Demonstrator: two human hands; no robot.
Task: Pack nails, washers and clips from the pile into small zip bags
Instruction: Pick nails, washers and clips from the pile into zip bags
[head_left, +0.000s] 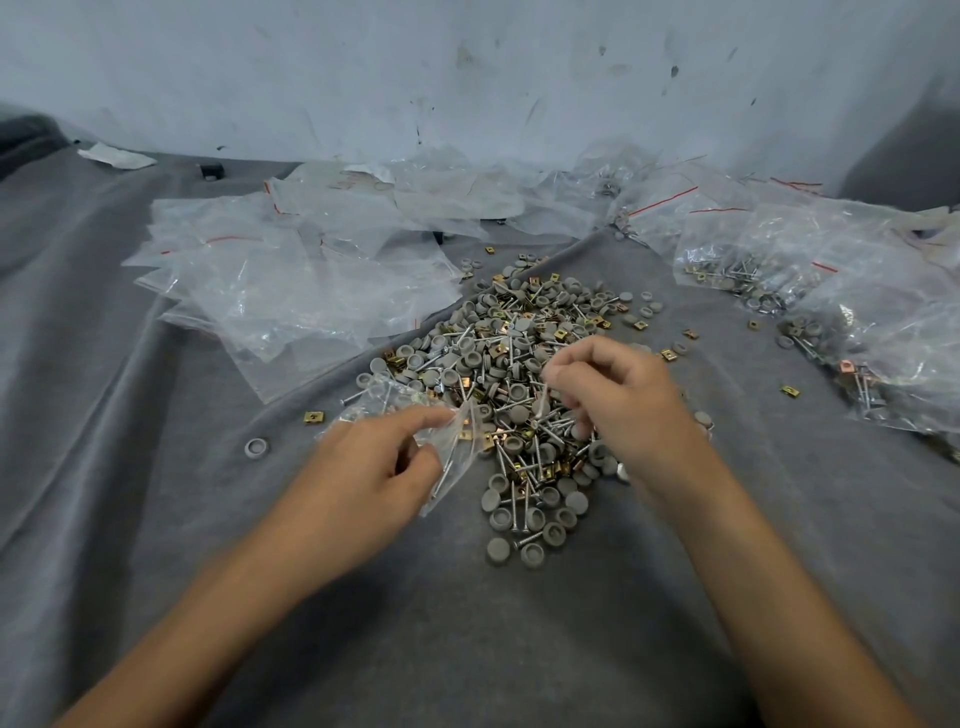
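A pile (524, 364) of grey washers, silver nails and gold clips lies on the grey cloth in the middle. My left hand (363, 478) pinches a small clear zip bag (415, 415) at the pile's left edge; a nail shows inside the bag. My right hand (618, 400) hovers over the pile's right side with curled fingers, pinching a nail between thumb and forefinger.
Empty zip bags (291, 280) with red seal lines lie spread at the back left. Filled bags (810, 280) are heaped at the right. A loose washer (256, 447) and a stray clip (314, 417) lie left of the pile. A white wall (467, 73) stands behind.
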